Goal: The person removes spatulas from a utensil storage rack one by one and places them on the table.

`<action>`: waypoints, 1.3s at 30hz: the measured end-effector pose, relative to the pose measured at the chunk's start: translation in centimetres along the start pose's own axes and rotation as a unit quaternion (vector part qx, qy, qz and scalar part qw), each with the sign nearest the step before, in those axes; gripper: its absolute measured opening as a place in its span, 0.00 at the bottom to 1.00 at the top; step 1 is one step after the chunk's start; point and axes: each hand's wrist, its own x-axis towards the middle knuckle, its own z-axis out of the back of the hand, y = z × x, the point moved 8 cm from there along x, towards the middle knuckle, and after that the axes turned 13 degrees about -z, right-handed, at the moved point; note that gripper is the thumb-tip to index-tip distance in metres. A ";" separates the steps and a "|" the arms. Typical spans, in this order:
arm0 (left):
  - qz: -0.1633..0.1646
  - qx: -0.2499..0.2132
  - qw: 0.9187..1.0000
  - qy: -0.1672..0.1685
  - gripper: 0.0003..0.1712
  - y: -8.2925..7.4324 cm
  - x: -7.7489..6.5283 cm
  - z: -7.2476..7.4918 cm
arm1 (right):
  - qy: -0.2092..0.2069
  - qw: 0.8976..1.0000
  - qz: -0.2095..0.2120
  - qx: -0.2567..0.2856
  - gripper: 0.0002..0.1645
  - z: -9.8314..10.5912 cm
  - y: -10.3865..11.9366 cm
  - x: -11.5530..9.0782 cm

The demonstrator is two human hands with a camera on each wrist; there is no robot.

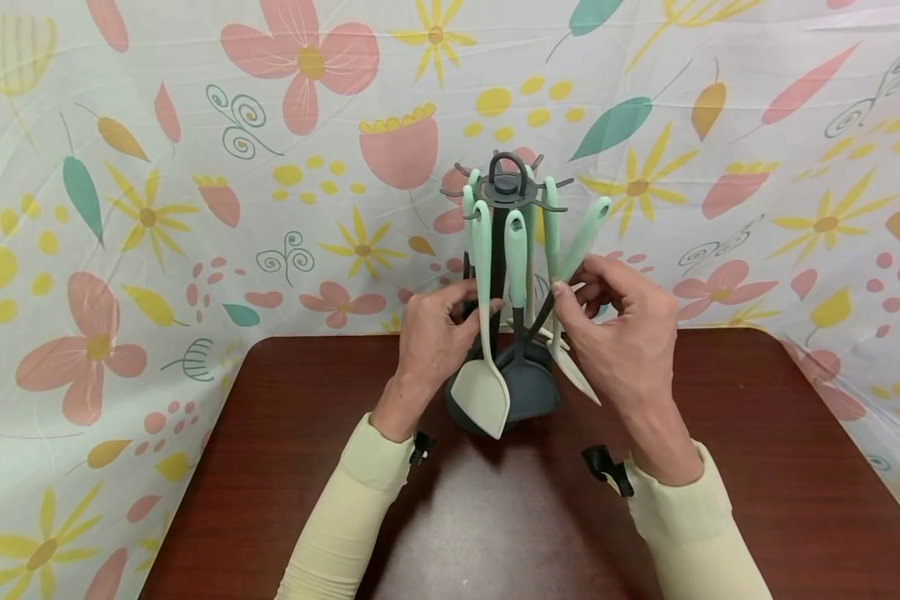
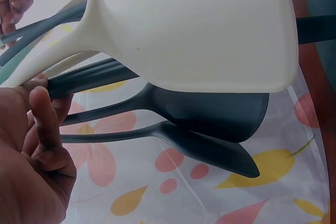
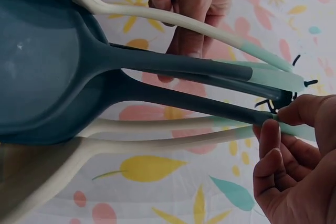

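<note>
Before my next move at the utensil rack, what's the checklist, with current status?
1. Right hand pinching the tilted utensil: ok.
2. Left hand on the rack post: ok.
3. Handle end apart from the nearest hook: ok in the head view.
4. Tilted utensil's head free of the dark spatula: cannot tell; they overlap.
5. White spatula out of the way: not ok; its handle crosses before the fingers.
</note>
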 end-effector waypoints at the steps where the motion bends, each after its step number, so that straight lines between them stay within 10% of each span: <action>1: 0.000 -0.002 1.000 -0.001 0.12 0.0 0.0 0.0 | -0.001 1.000 0.000 0.000 0.03 0.1 0.2 0.0; 31: -0.009 -0.001 1.000 -0.008 0.14 0.1 -0.1 -0.2 | -0.037 0.998 -0.007 -0.046 0.01 3.1 -1.7 -0.5; 39: -0.012 0.000 1.000 -0.004 0.13 0.1 0.1 -0.1 | -0.039 0.997 -0.032 -0.057 0.06 3.9 -5.3 -0.8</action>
